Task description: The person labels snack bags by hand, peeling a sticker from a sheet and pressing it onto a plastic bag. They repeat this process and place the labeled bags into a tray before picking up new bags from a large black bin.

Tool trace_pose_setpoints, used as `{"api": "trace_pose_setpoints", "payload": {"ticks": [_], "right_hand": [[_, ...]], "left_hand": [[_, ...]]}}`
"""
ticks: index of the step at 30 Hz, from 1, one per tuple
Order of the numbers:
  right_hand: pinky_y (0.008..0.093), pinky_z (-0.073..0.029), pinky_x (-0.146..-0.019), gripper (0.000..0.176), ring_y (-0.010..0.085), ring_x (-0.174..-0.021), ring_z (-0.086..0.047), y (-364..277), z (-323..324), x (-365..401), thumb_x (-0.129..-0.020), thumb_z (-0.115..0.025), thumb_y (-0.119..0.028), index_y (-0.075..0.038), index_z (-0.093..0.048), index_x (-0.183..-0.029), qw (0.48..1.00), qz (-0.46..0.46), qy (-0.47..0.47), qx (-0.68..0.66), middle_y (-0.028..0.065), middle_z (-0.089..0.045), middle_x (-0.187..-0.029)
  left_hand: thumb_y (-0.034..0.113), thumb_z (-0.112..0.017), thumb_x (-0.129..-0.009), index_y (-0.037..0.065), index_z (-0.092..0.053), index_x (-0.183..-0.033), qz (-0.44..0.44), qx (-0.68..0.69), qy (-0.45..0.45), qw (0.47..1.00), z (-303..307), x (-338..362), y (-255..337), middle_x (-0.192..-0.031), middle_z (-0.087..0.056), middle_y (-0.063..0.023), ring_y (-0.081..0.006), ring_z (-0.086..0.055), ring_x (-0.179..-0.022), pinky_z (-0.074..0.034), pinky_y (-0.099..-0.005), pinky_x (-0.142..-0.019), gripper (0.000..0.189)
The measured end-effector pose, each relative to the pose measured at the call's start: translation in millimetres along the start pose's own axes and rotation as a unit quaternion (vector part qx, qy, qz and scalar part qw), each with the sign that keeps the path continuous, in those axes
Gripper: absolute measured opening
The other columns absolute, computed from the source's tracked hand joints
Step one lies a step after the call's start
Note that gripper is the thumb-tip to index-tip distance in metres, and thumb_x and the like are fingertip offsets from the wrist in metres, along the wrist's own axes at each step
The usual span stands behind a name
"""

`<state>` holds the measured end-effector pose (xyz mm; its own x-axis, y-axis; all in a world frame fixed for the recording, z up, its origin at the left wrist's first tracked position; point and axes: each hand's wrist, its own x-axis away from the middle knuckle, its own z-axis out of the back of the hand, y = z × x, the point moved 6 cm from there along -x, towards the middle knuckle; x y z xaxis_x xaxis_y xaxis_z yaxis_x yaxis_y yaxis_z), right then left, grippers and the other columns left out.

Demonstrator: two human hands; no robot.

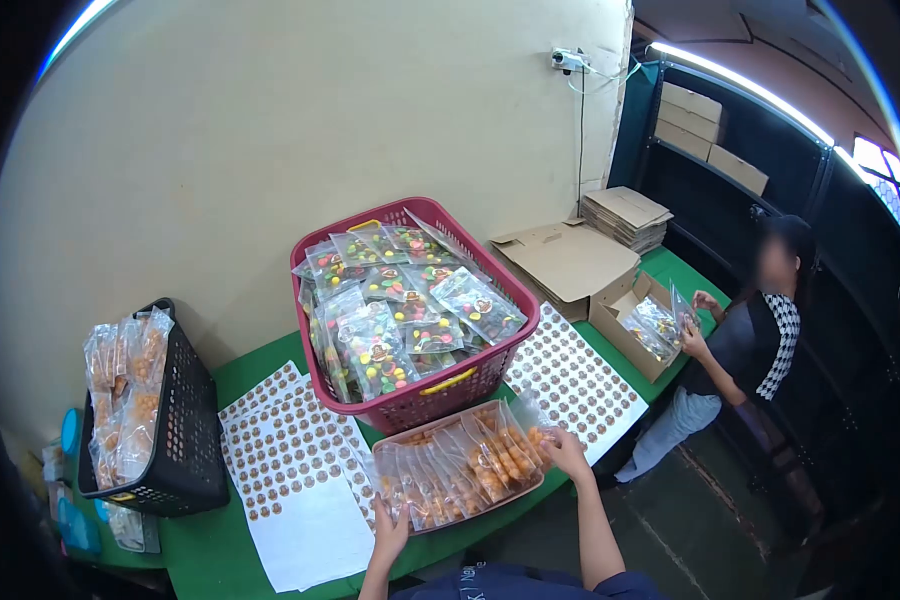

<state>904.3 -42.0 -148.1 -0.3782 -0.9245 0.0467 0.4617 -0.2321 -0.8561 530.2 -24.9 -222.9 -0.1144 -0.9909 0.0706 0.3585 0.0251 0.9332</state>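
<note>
A shallow tray (520, 488) stands at the table's front edge, holding a row of clear packets of orange snacks (460, 470). My left hand (390, 530) is at its near left corner, thumb and fingers closed around the edge beside the end packets. At the right end of the row, my right hand (567, 455) pinches the top of a clear snack packet (530, 418) that leans outward. Directly behind the tray, a maroon basket (410, 405) is heaped with clear packets of colourful candies (400, 300).
Sheets of round stickers (300, 430) lie left of the tray, and another sticker sheet (575, 385) lies right. A black basket (185, 440) holds more orange snack packets. A co-worker (740, 330) handles a packet over a cardboard box (610, 325). Flattened cardboard (570, 255) lies behind.
</note>
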Motion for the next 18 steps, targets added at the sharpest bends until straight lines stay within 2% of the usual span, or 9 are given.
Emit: {"api": "trace_pose_setpoints", "payload": {"ticks": [3, 6, 7, 10, 11, 15, 18], "right_hand": [[0.0329, -0.047, -0.065, 0.031, 0.0228, -0.072, -0.060, 35.7, -7.9, -15.6, -0.075, -0.061, -0.018, -0.003, -0.056, -0.101, 0.997, -0.015, 0.033, 0.068, 0.0152, -0.062, -0.079], [0.0369, -0.046, -0.066, 0.030, 0.0294, -0.073, -0.060, 29.8, -12.4, -12.0, -0.075, -0.060, -0.018, -0.003, -0.056, -0.100, 0.985, 0.061, 0.099, 0.125, 0.0170, -0.061, -0.076], [0.0414, -0.046, -0.068, 0.030, 0.0352, -0.077, -0.058, 22.8, -11.3, -9.1, -0.074, -0.060, -0.018, -0.003, -0.055, -0.100, 0.984, 0.032, 0.097, 0.145, 0.0190, -0.061, -0.079], [0.0426, -0.045, -0.068, 0.031, 0.0362, -0.079, -0.057, 2.0, -5.6, 6.1, -0.074, -0.060, -0.017, -0.004, -0.053, -0.101, 0.988, -0.021, 0.085, 0.125, 0.0199, -0.060, -0.083], [0.0428, -0.045, -0.069, 0.031, 0.0363, -0.080, -0.057, 8.4, -9.7, 7.0, -0.074, -0.059, -0.017, -0.004, -0.052, -0.102, 0.991, -0.003, 0.087, 0.105, 0.0193, -0.060, -0.084], [0.0461, -0.045, -0.066, 0.032, 0.0391, -0.077, -0.057, 21.7, -17.9, 17.9, -0.076, -0.058, -0.019, -0.006, -0.052, -0.104, 0.984, -0.048, 0.086, 0.151, 0.0211, -0.059, -0.082], [0.0440, -0.046, -0.064, 0.032, 0.0366, -0.076, -0.058, 39.0, -16.9, 17.9, -0.074, -0.061, -0.018, -0.005, -0.053, -0.103, 0.990, 0.049, 0.117, 0.056, 0.0206, -0.060, -0.081]], "left_hand": [[0.029, -0.054, -0.082, -0.014, -0.014, -0.127, 0.002, -0.001, 0.014, 1.000, -2.1, 6.4, 26.2, -0.128, -0.026, -0.0336, -0.0376, -0.028, -0.122, -0.023, -0.0362, -0.100, 0.074], [0.028, -0.055, -0.081, -0.015, -0.015, -0.127, -0.007, -0.024, 0.020, 0.999, -8.6, 8.2, 36.1, -0.126, -0.029, -0.0338, -0.0390, -0.029, -0.121, -0.025, -0.0363, -0.099, 0.075], [0.029, -0.055, -0.080, -0.015, -0.014, -0.127, -0.012, -0.048, 0.018, 0.999, -9.3, 8.3, 42.1, -0.126, -0.029, -0.0338, -0.0394, -0.029, -0.120, -0.024, -0.0363, -0.099, 0.075], [0.031, -0.057, -0.079, -0.015, -0.015, -0.127, -0.006, -0.075, 0.017, 0.997, -12.9, 4.1, 34.9, -0.127, -0.028, -0.0334, -0.0401, -0.029, -0.120, -0.024, -0.0366, -0.100, 0.078], [0.031, -0.057, -0.079, -0.015, -0.015, -0.127, -0.004, -0.085, 0.016, 0.996, -14.0, 1.4, 31.6, -0.127, -0.028, -0.0334, -0.0399, -0.029, -0.120, -0.023, -0.0367, -0.100, 0.078], [0.032, -0.057, -0.078, -0.014, -0.016, -0.126, 0.014, -0.113, 0.007, 0.994, -15.5, 0.3, 37.5, -0.128, -0.026, -0.0332, -0.0395, -0.028, -0.121, -0.023, -0.0367, -0.100, 0.078], [0.032, -0.057, -0.078, -0.015, -0.016, -0.126, -0.007, -0.138, 0.005, 0.990, -14.9, 0.9, 39.1, -0.126, -0.029, -0.0332, -0.0398, -0.031, -0.119, -0.025, -0.0368, -0.099, 0.079]]}}
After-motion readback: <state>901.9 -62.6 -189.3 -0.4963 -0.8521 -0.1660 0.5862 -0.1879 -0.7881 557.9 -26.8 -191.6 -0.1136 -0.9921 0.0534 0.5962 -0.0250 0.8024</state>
